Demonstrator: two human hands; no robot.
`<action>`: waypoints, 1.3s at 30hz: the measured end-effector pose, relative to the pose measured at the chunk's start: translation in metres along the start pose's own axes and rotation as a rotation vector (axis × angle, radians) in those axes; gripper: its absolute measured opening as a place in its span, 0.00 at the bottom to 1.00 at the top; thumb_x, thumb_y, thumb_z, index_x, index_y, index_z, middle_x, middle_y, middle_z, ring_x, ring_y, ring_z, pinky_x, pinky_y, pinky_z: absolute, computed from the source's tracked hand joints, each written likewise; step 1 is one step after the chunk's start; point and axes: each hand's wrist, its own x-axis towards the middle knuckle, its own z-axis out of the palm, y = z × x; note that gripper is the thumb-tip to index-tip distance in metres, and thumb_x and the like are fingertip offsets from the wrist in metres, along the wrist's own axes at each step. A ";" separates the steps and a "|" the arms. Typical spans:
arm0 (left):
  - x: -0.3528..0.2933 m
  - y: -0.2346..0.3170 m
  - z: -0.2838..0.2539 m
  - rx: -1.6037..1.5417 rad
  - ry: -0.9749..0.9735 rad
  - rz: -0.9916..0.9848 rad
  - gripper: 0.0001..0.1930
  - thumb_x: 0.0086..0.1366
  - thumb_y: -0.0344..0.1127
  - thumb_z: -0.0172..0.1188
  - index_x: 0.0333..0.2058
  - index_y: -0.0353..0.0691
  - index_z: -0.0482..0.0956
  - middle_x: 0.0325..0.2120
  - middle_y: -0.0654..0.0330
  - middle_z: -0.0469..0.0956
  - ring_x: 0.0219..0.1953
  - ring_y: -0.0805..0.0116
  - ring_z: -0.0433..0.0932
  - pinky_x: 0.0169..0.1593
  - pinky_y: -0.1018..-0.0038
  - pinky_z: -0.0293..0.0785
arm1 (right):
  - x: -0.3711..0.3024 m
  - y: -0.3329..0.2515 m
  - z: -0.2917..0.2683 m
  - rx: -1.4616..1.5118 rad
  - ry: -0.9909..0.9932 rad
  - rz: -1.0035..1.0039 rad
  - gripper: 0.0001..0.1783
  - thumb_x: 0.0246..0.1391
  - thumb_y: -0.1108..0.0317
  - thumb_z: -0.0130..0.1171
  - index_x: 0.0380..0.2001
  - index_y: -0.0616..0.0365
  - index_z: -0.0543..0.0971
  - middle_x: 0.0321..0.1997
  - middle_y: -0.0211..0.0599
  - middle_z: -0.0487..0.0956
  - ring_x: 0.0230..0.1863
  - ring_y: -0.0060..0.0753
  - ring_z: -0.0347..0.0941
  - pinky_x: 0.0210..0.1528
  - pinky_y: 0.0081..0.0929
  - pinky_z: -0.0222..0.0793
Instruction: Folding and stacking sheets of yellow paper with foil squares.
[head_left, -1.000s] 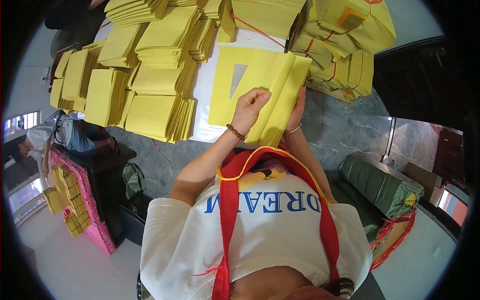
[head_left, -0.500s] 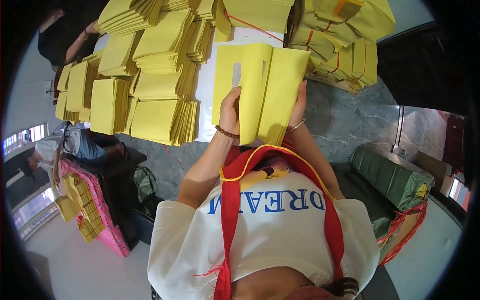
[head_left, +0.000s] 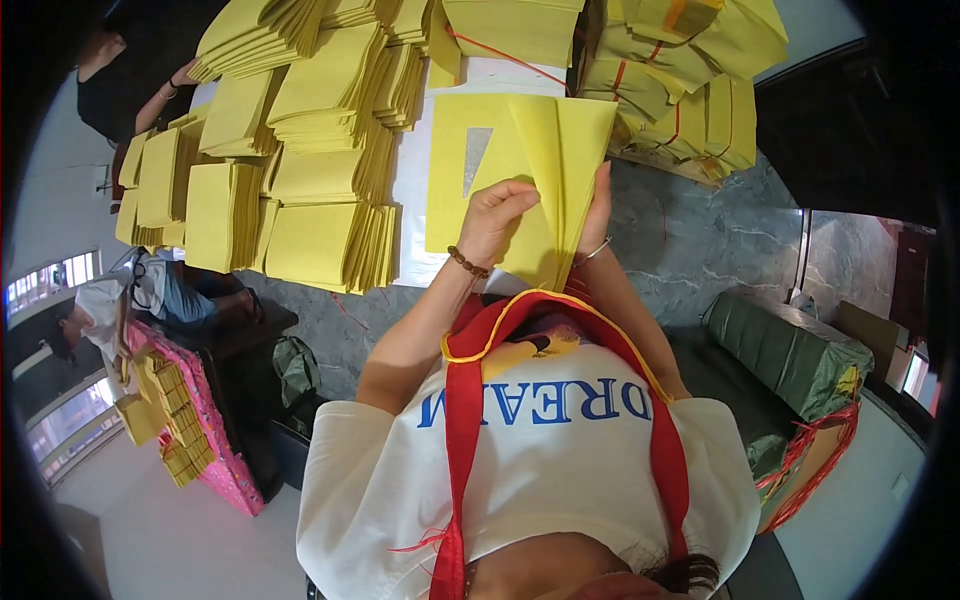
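Observation:
In front of me is a bundle of yellow paper sheets (head_left: 575, 150), bent lengthwise with edges fanned near the middle. My right hand (head_left: 597, 215) grips its right side, fingers mostly hidden behind the paper. My left hand (head_left: 500, 215) lies over the paper by the curled edges, fingers curled in and pressed together; whether a sheet is caught in them cannot be made out. Left of the curled edges lies a flat yellow sheet (head_left: 450, 150) with a slanted opening showing grey. Under it spreads a white surface (head_left: 410, 225).
Stacks of folded yellow paper (head_left: 315, 240) fill the table's left side. Yellow bundles tied with red cord (head_left: 685, 120) stand at the far right. Another person's hand (head_left: 185, 73) touches a far-left stack. A green wrapped package (head_left: 785, 350) sits to my right.
The broad curled flap at the left hand has swung right and flattened against the bundle. My left hand has shifted right and its fingers have curled. The right hand stays put.

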 end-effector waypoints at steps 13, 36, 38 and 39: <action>-0.003 -0.001 -0.007 -0.378 0.078 0.134 0.05 0.55 0.30 0.42 0.29 0.39 0.67 0.30 0.61 0.72 0.35 0.70 0.69 0.41 0.74 0.65 | -0.004 0.000 0.001 0.005 -0.107 0.035 0.38 0.47 0.36 0.42 0.50 0.58 0.62 0.46 0.38 0.70 0.45 0.33 0.67 0.46 0.31 0.65; -0.005 0.011 -0.021 -0.331 0.238 0.125 0.03 0.58 0.29 0.46 0.32 0.42 0.67 0.29 0.63 0.72 0.30 0.74 0.72 0.34 0.78 0.71 | -0.004 -0.005 -0.016 -0.003 -0.030 0.106 0.32 0.51 0.47 0.45 0.51 0.60 0.61 0.50 0.42 0.67 0.49 0.37 0.65 0.51 0.33 0.61; -0.007 0.012 -0.018 -0.302 0.208 0.173 0.07 0.56 0.25 0.50 0.33 0.42 0.66 0.27 0.61 0.73 0.29 0.73 0.73 0.32 0.78 0.72 | -0.003 -0.005 -0.012 0.009 -0.015 0.122 0.29 0.51 0.50 0.46 0.51 0.60 0.61 0.49 0.41 0.68 0.48 0.36 0.66 0.50 0.32 0.63; -0.007 0.014 -0.015 -0.280 0.215 0.172 0.12 0.54 0.21 0.51 0.36 0.42 0.65 0.26 0.61 0.74 0.29 0.73 0.73 0.33 0.78 0.71 | -0.004 -0.005 -0.010 0.020 0.003 0.133 0.27 0.52 0.54 0.46 0.50 0.60 0.62 0.47 0.41 0.69 0.47 0.35 0.67 0.48 0.31 0.64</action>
